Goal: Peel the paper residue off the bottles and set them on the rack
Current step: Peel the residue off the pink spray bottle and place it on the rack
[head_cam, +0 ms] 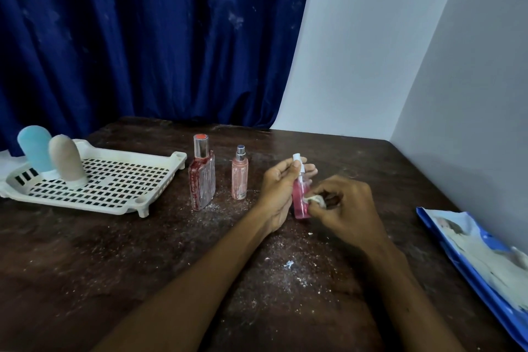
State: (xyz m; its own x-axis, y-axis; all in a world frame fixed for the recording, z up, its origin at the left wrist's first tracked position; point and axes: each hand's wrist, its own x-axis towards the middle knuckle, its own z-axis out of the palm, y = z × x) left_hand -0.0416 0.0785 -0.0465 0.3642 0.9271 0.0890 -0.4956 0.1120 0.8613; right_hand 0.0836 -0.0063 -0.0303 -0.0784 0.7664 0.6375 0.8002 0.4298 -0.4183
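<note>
My left hand (277,186) grips a slim pink spray bottle (300,203) with a white cap, held upright just above the table. My right hand (343,206) pinches a curl of white paper residue (315,199) at the bottle's side. A flat red perfume bottle (202,180) and a small peach spray bottle (239,177) stand on the table to the left. The white perforated rack (114,180) sits at the far left and carries a blue bottle (35,148) and a beige bottle (67,161), both upside down on their caps.
The dark wooden table (143,251) is dusted with white paper crumbs (288,264) in front of me. A blue and white packet (485,260) lies at the right edge. A blue curtain hangs behind, and a grey wall runs along the right.
</note>
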